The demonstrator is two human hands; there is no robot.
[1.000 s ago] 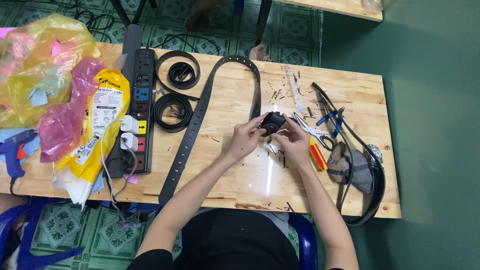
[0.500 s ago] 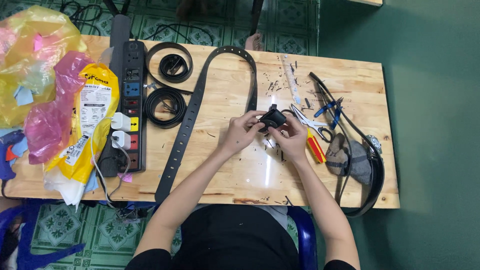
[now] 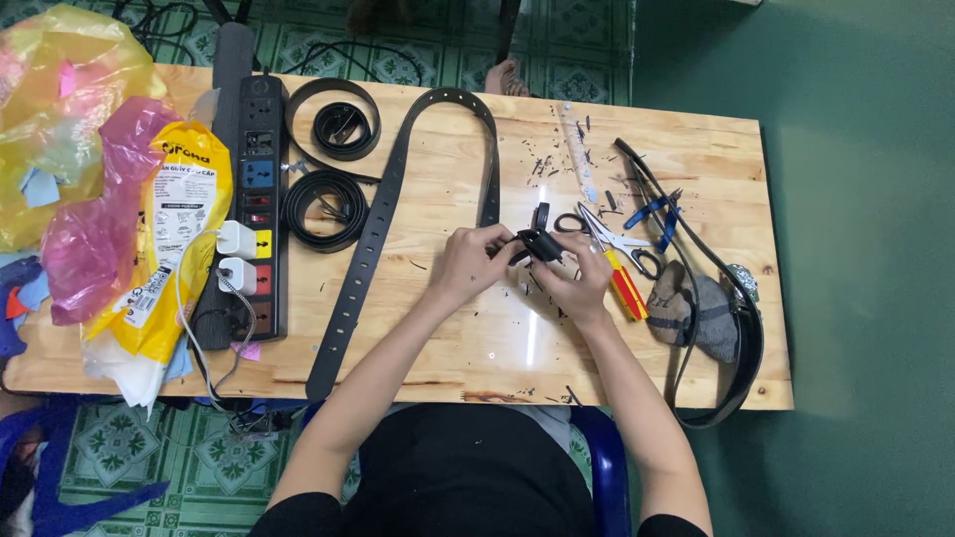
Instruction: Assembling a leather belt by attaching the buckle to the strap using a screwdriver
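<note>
A long black belt (image 3: 386,199) with punched holes arches across the wooden table (image 3: 468,338), from the front edge up and back down to my hands. My left hand (image 3: 470,263) pinches the belt's end. My right hand (image 3: 572,278) grips the same end, where a small black buckle piece (image 3: 538,244) sits between my fingers. Both hands meet just above the table's middle.
Two coiled black belts (image 3: 333,159) and a black power strip (image 3: 251,209) with white plugs lie at the left, beside yellow and pink plastic bags (image 3: 119,219). Scissors (image 3: 607,234), blue pliers (image 3: 652,211), a red-yellow tool (image 3: 627,290), a grey cloth (image 3: 696,313) and another belt (image 3: 741,348) are at the right.
The view has shifted a little; my hands stay together on the belt end, with only small finger movements.
</note>
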